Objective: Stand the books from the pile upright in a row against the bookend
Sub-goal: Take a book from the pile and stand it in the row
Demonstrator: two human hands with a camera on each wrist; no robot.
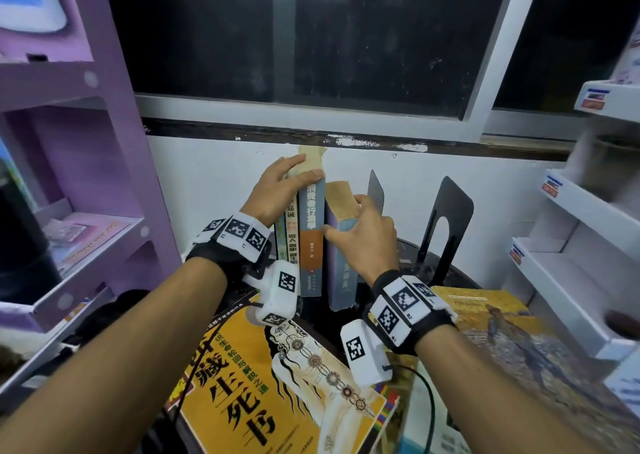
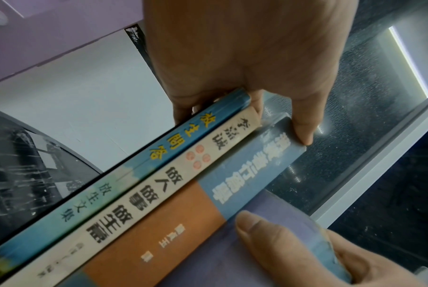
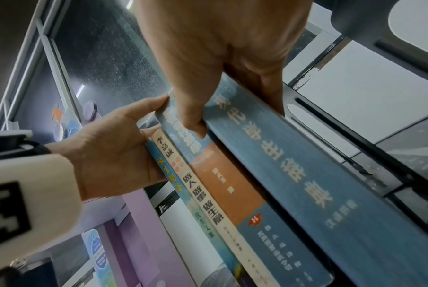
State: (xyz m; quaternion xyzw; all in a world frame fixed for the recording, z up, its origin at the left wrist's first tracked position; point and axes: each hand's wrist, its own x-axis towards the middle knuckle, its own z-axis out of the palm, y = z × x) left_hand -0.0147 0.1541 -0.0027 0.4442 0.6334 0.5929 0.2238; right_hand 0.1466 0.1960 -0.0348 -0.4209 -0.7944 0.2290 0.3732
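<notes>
Dark window glass and a white wall back the round black table (image 1: 460, 277), with a purple shelf unit (image 1: 69, 148) at 9 o'clock. Four books stand upright; the left hand (image 1: 277, 190) curls over the tops of three (image 1: 310, 239), and the right hand (image 1: 363, 232) clasps the blue-grey book (image 1: 341, 280) beside the black bookend (image 1: 446, 221) at 2 o'clock, not yet flush. At 6 o'clock the yellow book (image 1: 263, 384), reading "生死书", remains flat, as does another (image 1: 519, 349). Spines read "做人做事做生意" and "放生問答".
</notes>
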